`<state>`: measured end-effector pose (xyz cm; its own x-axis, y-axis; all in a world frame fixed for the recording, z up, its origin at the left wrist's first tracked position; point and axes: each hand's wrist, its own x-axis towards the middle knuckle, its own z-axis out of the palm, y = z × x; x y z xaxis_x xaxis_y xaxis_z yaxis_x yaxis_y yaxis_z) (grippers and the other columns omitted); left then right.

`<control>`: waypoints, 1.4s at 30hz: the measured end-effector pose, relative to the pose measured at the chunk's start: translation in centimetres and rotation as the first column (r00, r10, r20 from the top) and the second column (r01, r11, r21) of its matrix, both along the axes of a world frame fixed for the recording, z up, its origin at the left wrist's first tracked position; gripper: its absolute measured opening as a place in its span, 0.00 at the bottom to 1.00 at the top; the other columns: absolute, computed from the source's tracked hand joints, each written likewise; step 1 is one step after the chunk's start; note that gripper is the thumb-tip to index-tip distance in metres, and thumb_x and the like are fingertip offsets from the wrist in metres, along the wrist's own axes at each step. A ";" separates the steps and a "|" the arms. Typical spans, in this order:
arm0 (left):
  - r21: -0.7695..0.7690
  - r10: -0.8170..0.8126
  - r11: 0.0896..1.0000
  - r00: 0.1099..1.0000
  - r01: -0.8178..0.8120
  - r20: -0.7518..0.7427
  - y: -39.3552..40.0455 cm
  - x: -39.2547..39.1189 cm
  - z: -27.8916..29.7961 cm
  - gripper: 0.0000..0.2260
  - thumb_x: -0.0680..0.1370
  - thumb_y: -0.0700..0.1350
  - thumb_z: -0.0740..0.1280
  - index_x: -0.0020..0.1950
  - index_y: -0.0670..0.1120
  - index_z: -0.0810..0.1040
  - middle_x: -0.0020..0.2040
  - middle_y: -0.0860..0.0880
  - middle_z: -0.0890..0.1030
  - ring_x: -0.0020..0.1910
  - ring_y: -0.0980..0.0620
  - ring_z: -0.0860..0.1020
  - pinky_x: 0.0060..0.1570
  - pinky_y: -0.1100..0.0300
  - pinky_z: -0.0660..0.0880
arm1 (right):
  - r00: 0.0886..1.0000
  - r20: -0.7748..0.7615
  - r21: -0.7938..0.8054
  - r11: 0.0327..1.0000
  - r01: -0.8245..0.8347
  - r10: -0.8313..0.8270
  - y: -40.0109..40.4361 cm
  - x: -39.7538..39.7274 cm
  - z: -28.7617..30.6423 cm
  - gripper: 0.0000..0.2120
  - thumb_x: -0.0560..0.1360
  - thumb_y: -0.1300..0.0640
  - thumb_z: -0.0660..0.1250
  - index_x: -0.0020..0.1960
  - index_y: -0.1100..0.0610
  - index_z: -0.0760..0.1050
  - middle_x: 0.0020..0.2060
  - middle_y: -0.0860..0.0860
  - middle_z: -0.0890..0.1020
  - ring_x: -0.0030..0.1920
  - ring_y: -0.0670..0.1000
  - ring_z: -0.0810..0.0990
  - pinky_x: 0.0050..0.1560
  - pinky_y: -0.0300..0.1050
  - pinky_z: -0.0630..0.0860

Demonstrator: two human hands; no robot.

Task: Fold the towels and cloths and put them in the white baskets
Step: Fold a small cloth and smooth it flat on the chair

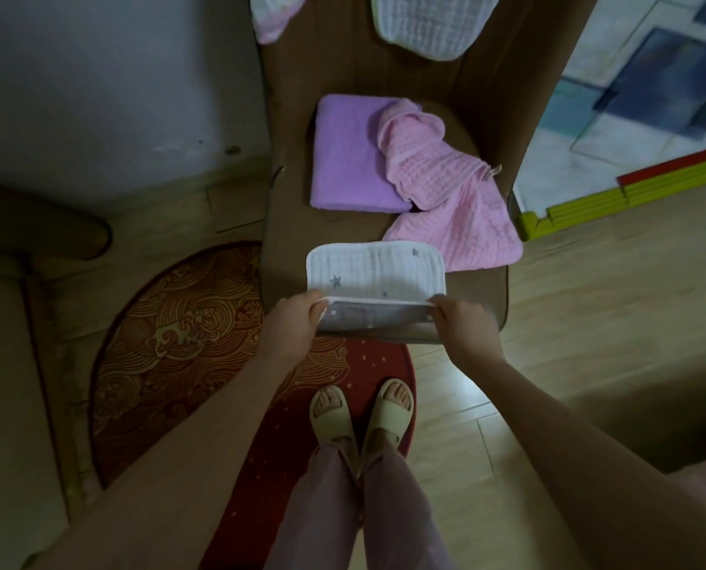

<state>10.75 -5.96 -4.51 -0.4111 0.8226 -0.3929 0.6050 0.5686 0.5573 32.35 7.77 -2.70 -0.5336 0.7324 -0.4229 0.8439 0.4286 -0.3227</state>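
Note:
A white cloth with grey stars (pixel 374 271) lies at the front edge of a brown chair seat (pixel 289 240), its near part hanging over the edge. My left hand (pixel 291 320) pinches its near left corner and my right hand (pixel 462 320) pinches its near right corner. Behind it a folded purple towel (pixel 347 158) lies flat on the seat. A crumpled pink cloth (pixel 437 187) lies to the right of the purple towel, partly over it. No white basket is in view.
Over the chair back hang a white-and-pink cloth (pixel 273 14) and a white quilted cloth (pixel 429 22). A round red patterned rug (pixel 187 335) lies under my slippered feet (pixel 361 409). A yellow and red play-mat border (pixel 631 187) runs along the right, and beige furniture (pixel 10 364) stands at left.

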 end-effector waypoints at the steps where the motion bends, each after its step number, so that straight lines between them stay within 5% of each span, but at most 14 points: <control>1: 0.025 0.042 0.999 0.998 -0.041 -0.039 0.8 -0.3 -0.4 0.13 0.83 0.47 0.59 0.45 0.43 0.78 0.39 0.45 0.80 0.38 0.45 0.78 0.37 0.49 0.73 | 0.998 -0.035 0.017 0.999 0.047 -0.046 1.0 -1.0 -0.2 0.12 0.81 0.55 0.58 0.56 0.58 0.78 0.47 0.59 0.83 0.48 0.62 0.80 0.39 0.47 0.67; 6: 0.068 0.208 0.977 0.967 -0.200 -0.145 5.6 -1.5 -3.2 0.15 0.83 0.49 0.57 0.56 0.42 0.79 0.49 0.40 0.83 0.49 0.39 0.80 0.46 0.49 0.75 | 0.977 -0.116 0.052 0.982 0.183 -0.176 5.3 -5.5 -3.2 0.15 0.82 0.51 0.55 0.55 0.60 0.73 0.46 0.63 0.81 0.49 0.65 0.78 0.41 0.51 0.66; 11: 0.025 0.268 0.963 0.940 -0.269 -0.213 7.9 -1.5 -5.3 0.14 0.83 0.50 0.58 0.55 0.42 0.78 0.50 0.40 0.81 0.50 0.40 0.78 0.39 0.56 0.63 | 0.989 -0.028 0.073 0.986 0.148 -0.147 6.9 -6.1 -6.4 0.16 0.83 0.50 0.53 0.53 0.62 0.72 0.48 0.63 0.80 0.51 0.64 0.77 0.41 0.49 0.63; 21: 0.037 0.340 0.939 0.907 -0.342 -0.249 8.6 -1.7 -6.4 0.12 0.81 0.50 0.61 0.54 0.41 0.76 0.50 0.42 0.80 0.49 0.41 0.78 0.39 0.56 0.64 | 0.980 -0.087 0.150 0.970 0.190 -0.179 6.4 -6.1 -7.5 0.10 0.79 0.56 0.61 0.54 0.63 0.72 0.50 0.62 0.78 0.51 0.64 0.76 0.42 0.51 0.66; 24: 0.146 0.483 0.871 0.873 -0.470 -0.072 7.7 -1.3 -6.2 0.13 0.80 0.51 0.64 0.57 0.42 0.75 0.51 0.44 0.80 0.50 0.44 0.78 0.42 0.59 0.67 | 0.987 -0.160 0.397 0.916 0.058 0.007 5.2 -6.0 -6.8 0.20 0.71 0.59 0.68 0.62 0.62 0.72 0.60 0.61 0.75 0.58 0.62 0.72 0.54 0.54 0.66; 27: 0.269 0.608 0.747 0.788 -0.608 0.093 6.3 -0.6 -5.1 0.18 0.79 0.50 0.66 0.63 0.40 0.71 0.52 0.46 0.78 0.47 0.52 0.77 0.46 0.66 0.69 | 0.934 -0.179 0.424 0.881 -0.211 0.310 3.3 -6.5 -7.4 0.28 0.71 0.58 0.69 0.69 0.61 0.69 0.71 0.61 0.69 0.71 0.61 0.65 0.68 0.56 0.59; 30: 0.248 0.654 0.690 0.732 -0.680 0.190 5.1 0.2 -4.6 0.17 0.80 0.49 0.65 0.63 0.40 0.70 0.50 0.48 0.77 0.42 0.62 0.75 0.44 0.74 0.69 | 0.897 -0.120 0.406 0.845 -0.347 0.425 2.4 -7.3 -9.2 0.25 0.77 0.55 0.64 0.72 0.60 0.67 0.74 0.60 0.64 0.74 0.60 0.62 0.74 0.56 0.53; 40: 0.230 0.592 0.751 0.786 -0.619 0.181 4.4 1.8 -6.1 0.11 0.79 0.48 0.67 0.57 0.43 0.72 0.45 0.53 0.78 0.39 0.60 0.76 0.38 0.75 0.68 | 0.890 -0.009 0.310 0.847 -0.431 0.456 1.9 -8.6 -12.0 0.28 0.81 0.45 0.49 0.78 0.56 0.55 0.77 0.58 0.57 0.77 0.58 0.53 0.76 0.56 0.48; 42: 0.259 0.509 0.815 0.854 -0.519 0.109 4.2 1.5 -6.5 0.13 0.80 0.48 0.66 0.60 0.44 0.69 0.49 0.48 0.80 0.44 0.53 0.78 0.41 0.63 0.74 | 0.893 0.016 0.311 0.846 -0.433 0.451 1.7 -8.8 -12.3 0.29 0.81 0.44 0.48 0.79 0.55 0.54 0.78 0.57 0.56 0.78 0.58 0.52 0.75 0.57 0.47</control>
<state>12.23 -1.72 -10.99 -0.7946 0.5700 -0.2092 0.2453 0.6166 0.7481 23.58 9.44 -15.03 -0.8467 0.4996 -0.1830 0.5270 0.8347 -0.1597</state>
